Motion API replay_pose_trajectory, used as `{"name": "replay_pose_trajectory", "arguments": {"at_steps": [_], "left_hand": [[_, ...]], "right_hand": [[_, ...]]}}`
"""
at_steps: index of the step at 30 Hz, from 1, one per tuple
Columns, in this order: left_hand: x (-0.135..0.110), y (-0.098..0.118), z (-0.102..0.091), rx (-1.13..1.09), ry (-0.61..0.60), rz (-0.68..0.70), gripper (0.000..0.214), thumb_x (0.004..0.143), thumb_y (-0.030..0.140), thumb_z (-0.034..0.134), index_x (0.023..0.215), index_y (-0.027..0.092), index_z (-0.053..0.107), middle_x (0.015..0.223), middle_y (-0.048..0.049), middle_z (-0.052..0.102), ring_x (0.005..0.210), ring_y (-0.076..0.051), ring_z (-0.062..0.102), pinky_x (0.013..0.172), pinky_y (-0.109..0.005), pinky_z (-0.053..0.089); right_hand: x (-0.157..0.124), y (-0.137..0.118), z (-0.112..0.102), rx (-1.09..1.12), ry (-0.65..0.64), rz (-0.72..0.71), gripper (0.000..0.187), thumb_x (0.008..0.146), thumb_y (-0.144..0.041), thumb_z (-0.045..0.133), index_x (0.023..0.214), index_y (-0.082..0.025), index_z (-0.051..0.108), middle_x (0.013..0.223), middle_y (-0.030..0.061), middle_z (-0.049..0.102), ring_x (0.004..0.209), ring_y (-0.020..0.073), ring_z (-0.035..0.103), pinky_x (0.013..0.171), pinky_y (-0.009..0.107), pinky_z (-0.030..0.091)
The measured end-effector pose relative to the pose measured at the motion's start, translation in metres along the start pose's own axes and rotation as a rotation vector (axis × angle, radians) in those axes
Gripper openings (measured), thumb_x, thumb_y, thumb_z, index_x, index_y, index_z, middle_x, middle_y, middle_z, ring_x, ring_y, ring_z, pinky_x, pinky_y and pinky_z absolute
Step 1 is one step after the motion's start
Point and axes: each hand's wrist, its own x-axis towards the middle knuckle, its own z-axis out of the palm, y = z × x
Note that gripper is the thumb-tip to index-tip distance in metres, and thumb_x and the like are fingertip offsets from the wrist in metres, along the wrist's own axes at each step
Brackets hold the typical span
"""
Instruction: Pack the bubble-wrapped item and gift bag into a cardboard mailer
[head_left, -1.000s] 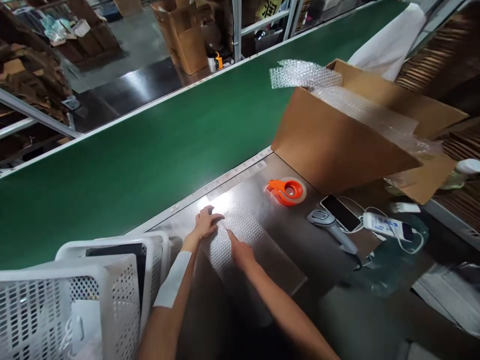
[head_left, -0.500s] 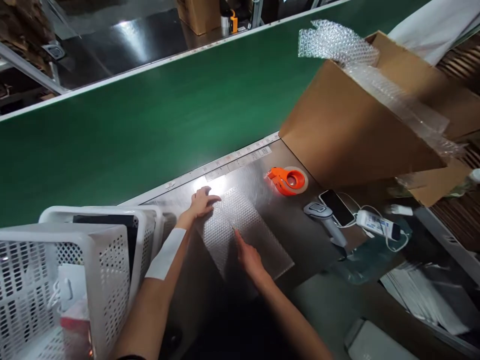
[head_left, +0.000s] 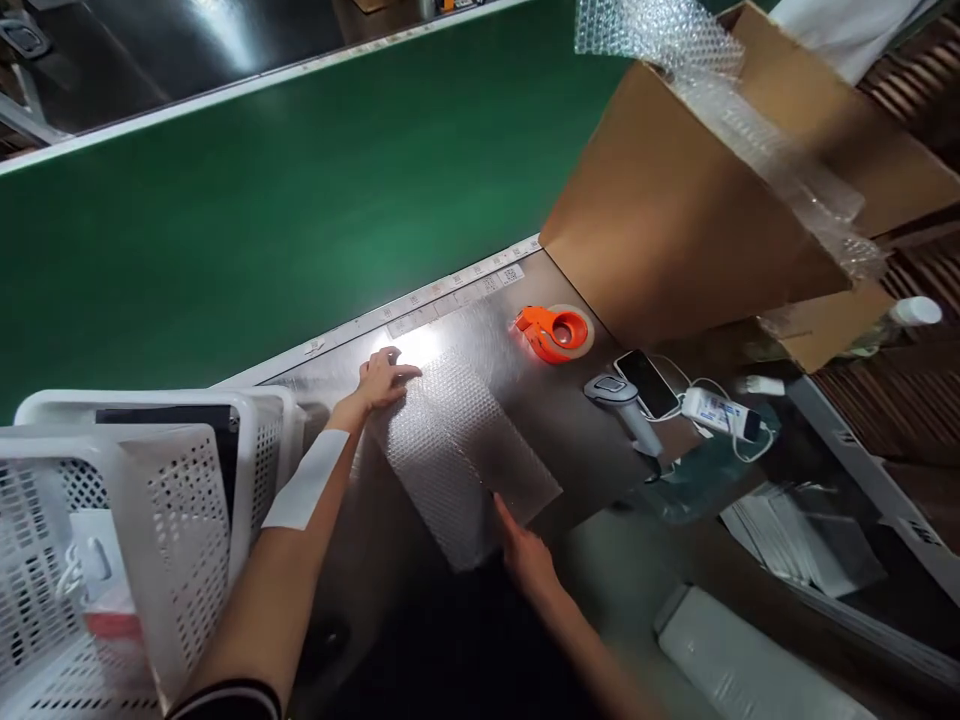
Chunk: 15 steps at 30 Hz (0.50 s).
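A sheet of clear bubble wrap (head_left: 431, 470) lies flat on the metal table, with a line running down its middle. My left hand (head_left: 382, 380) rests at the wrap's far left corner, thumb and fingers apart, pressing down. A white patch covers that forearm. My right hand (head_left: 529, 560) is at the near edge of the wrap, at the lower end of the line. Its fingers are closed together, and a small dark tip shows at them; what it belongs to is too small to make out. Beyond the wrap sits an orange tape dispenser (head_left: 555, 332) with a roll of tape.
White perforated baskets (head_left: 251, 480) stand at left. A green conveyor belt (head_left: 300, 230) runs behind the table. At right are a barcode scanner (head_left: 624, 410), a phone (head_left: 646, 384), a white power strip (head_left: 716, 412) and a large cardboard box (head_left: 697, 210) with bubble wrap over its edge.
My right hand has moved toward me along the line in the bubble wrap, from its middle to its near edge. My left hand keeps its place on the corner. The view has shifted slightly.
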Motion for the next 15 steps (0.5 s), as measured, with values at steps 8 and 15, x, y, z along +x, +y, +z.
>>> {"name": "replay_pose_trajectory", "arguments": {"at_steps": [8, 15], "left_hand": [[-0.003, 0.001, 0.004, 0.063, 0.087, 0.004, 0.045, 0.087, 0.024, 0.068, 0.131, 0.033, 0.072, 0.149, -0.0132, 0.045, 0.136, -0.037, 0.045, 0.11, -0.055, 0.039], [-0.053, 0.052, 0.064, 0.095, 0.329, -0.088, 0.052, 0.101, 0.03, 0.047, 0.151, 0.02, 0.053, 0.159, -0.0168, 0.049, 0.146, -0.032, 0.044, 0.121, -0.052, 0.035]], "right_hand": [[-0.088, 0.117, 0.092, 0.36, 0.079, 0.064, 0.065, 0.094, -0.026, 0.035, 0.158, -0.032, 0.045, 0.095, 0.0082, 0.08, 0.081, 0.0286, 0.077, 0.07, 0.037, 0.056], [-0.062, 0.102, 0.049, 1.018, 0.568, 0.238, 0.065, 0.084, -0.069, 0.051, 0.12, -0.019, 0.069, 0.124, 0.0153, 0.074, 0.119, 0.0317, 0.068, 0.099, 0.04, 0.057]]}}
